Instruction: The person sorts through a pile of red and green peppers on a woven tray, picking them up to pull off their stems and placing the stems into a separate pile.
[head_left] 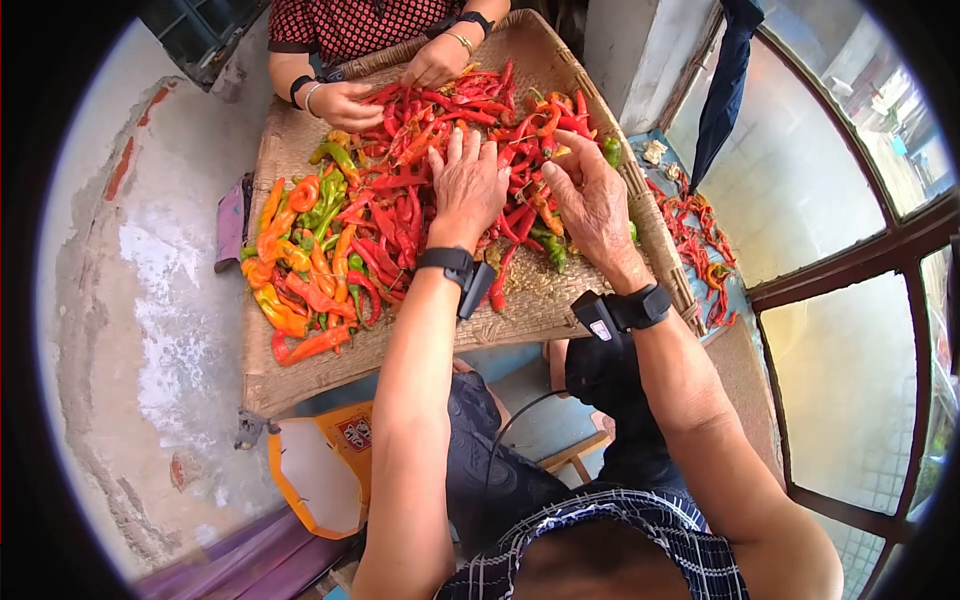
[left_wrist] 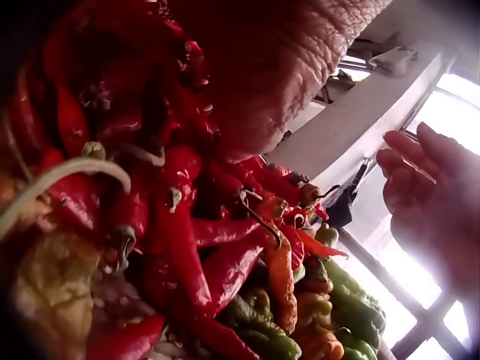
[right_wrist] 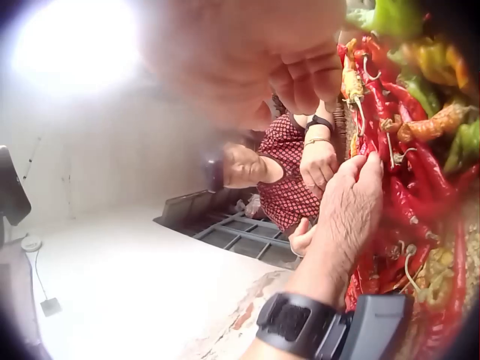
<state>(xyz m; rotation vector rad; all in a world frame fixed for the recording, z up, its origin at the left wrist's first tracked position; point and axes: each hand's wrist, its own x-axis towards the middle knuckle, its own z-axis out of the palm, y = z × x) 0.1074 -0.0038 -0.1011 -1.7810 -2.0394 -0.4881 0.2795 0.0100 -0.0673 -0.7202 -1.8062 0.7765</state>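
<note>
My left hand [head_left: 470,195] rests with fairly straight fingers on a heap of red chili peppers [head_left: 405,225] in a wide woven tray [head_left: 340,357]. In the left wrist view, the palm side of this hand [left_wrist: 274,75] is close over red peppers with dry stems. My right hand [head_left: 597,210] hovers over the heap's right side, its fingers loosely bent and thumb apart, with no pepper visible in it. Below it lie a wrinkled green pepper [head_left: 551,247] and several red ones. Orange and yellow peppers [head_left: 283,312] lie along the tray's left side.
Across the tray, another person's hands [head_left: 352,105] are at the far edge of the heap. More red peppers [head_left: 690,232] lie on a blue surface outside the tray's right rim. A dark folded umbrella [head_left: 724,95] hangs by the window. An orange-edged container [head_left: 318,475] stands below left.
</note>
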